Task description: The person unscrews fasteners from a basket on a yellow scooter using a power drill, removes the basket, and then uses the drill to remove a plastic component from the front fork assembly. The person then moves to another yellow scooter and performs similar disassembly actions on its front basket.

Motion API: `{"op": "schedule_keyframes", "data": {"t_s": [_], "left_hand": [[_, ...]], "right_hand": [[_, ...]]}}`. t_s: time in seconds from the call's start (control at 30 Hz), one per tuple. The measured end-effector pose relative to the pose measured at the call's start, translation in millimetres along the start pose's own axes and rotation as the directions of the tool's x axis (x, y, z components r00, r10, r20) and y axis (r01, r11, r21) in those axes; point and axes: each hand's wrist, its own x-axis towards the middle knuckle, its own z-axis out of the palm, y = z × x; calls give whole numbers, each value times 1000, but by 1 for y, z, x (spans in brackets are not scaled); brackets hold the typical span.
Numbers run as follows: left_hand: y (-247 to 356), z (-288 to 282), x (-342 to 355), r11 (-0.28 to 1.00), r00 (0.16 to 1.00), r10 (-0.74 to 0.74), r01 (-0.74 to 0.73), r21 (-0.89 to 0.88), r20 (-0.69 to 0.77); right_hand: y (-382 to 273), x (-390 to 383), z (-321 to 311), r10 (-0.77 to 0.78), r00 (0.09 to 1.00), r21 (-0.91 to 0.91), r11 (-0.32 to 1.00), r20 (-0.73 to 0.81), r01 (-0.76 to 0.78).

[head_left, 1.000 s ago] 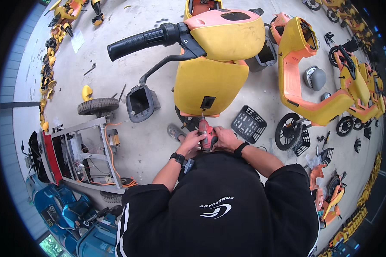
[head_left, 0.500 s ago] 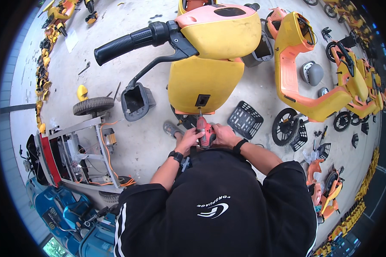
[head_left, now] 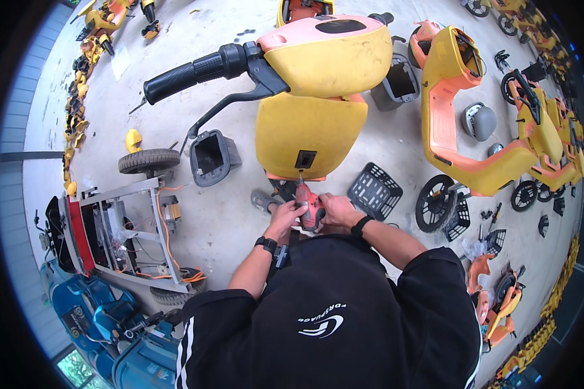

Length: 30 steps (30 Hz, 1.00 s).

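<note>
A red cordless drill (head_left: 309,206) points away from me between my two hands. My left hand (head_left: 285,218) is closed on its left side, and my right hand (head_left: 338,209) is wrapped round its right side. The bit meets the lower edge of a yellow scooter front panel (head_left: 310,133), just under a small black rectangular fitting (head_left: 305,159). Above the panel is the scooter's yellow and pink handlebar cover (head_left: 331,61), with a black grip (head_left: 188,76) and a brake lever (head_left: 230,104) reaching left. Whether the bit sits in a screw is too small to tell.
Grey open bins (head_left: 212,157) stand left and right of the scooter. A black basket (head_left: 375,191) lies right of my hands. Farther right stands a yellow-orange scooter body (head_left: 441,110) by a black wheel (head_left: 435,203). To the left is a metal frame (head_left: 133,236) with orange cables.
The whole view has shifted slightly, with the surroundings sitting a little lower. My hands keep their hold on the drill, and its bit stays at the panel's lower edge.
</note>
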Motion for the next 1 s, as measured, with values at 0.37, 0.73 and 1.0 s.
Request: {"op": "schedule_keyframes", "data": {"t_s": [0.37,0.73,1.0], "left_hand": [[9,4,4,991,998,-53,56,124,-30],[-5,2,13,993,991,58,-45,105,-119],[-4,14,13,987,967,112,-82,139,-228]], "right_hand": [[6,-4,3,7,1000,30,1000,-20,-6],[6,2,15,32,999,-19,999,5,-32],[13,3,23,28,999,14,1000,-22,-27]]}}
